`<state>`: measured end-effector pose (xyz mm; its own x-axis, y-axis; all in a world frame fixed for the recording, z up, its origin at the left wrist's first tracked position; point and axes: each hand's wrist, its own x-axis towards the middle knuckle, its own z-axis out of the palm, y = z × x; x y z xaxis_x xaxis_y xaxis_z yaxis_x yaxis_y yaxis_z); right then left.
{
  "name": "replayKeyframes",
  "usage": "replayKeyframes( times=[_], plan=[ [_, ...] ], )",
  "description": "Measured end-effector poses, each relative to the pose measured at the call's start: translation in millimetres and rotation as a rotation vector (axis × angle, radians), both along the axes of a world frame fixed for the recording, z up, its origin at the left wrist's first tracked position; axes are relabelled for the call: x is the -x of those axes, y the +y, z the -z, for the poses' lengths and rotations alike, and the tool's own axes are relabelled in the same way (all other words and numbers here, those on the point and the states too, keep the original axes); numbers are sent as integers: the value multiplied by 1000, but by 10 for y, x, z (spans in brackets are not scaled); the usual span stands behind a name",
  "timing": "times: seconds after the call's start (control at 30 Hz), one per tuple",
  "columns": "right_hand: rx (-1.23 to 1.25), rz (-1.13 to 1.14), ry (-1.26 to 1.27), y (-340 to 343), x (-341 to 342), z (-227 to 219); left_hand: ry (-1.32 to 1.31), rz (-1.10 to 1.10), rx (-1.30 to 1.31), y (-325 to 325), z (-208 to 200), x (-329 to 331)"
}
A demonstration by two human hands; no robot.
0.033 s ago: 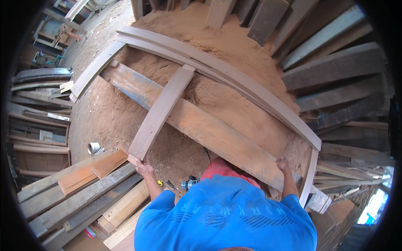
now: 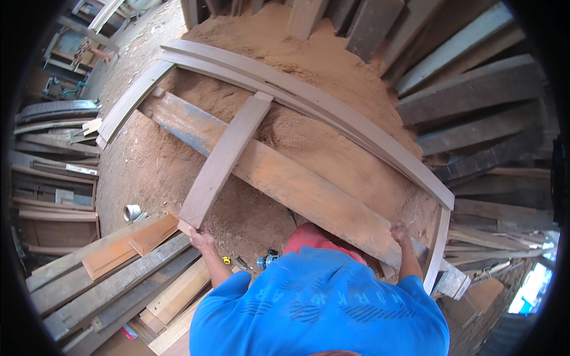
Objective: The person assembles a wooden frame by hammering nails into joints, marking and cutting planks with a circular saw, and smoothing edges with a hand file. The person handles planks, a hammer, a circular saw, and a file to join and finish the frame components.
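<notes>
My left hand (image 2: 202, 238) is closed around the near end of a wooden crosspiece (image 2: 225, 159). The crosspiece's far end meets the long far rail of a wooden frame (image 2: 309, 102). Under the crosspiece, a broad worn plank (image 2: 297, 188) with blue and orange stains runs diagonally from far left to near right. My right hand (image 2: 400, 232) is curled into a fist by the near right part of that plank. Whatever its fingers hold, if anything, is hidden. The frame's left side piece (image 2: 133, 102) and right side piece (image 2: 438, 249) join the far rail at its ends.
Boards (image 2: 119, 291) lie stacked at the near left, with an orange panel (image 2: 127, 246) on top. Beside my body sit a power tool (image 2: 268, 259) and a yellow tape measure (image 2: 226, 260). Sawdust (image 2: 267, 44) is heaped beyond the frame. Timbers (image 2: 469, 101) lean at the right.
</notes>
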<state>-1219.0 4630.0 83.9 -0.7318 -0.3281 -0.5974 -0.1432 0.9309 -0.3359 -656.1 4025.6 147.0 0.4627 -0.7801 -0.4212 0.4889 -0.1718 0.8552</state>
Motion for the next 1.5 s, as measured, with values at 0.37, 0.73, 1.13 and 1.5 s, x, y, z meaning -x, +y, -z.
replayKeyframes(
  times=[0.37,0.73,1.13,1.5],
  plan=[
    [-170,-230,237,862,-369,1274,-49,62,23,-111,-483,110],
    [-207,-288,108,-301,163,158,251,-78,-397,525,674,372],
    [-545,830,165,2195,-365,-1411,5,534,-715,1173,710,778],
    [-248,1053,-63,3304,-1018,-1306,-489,1562,-1025,2085,463,2117]
  ],
)
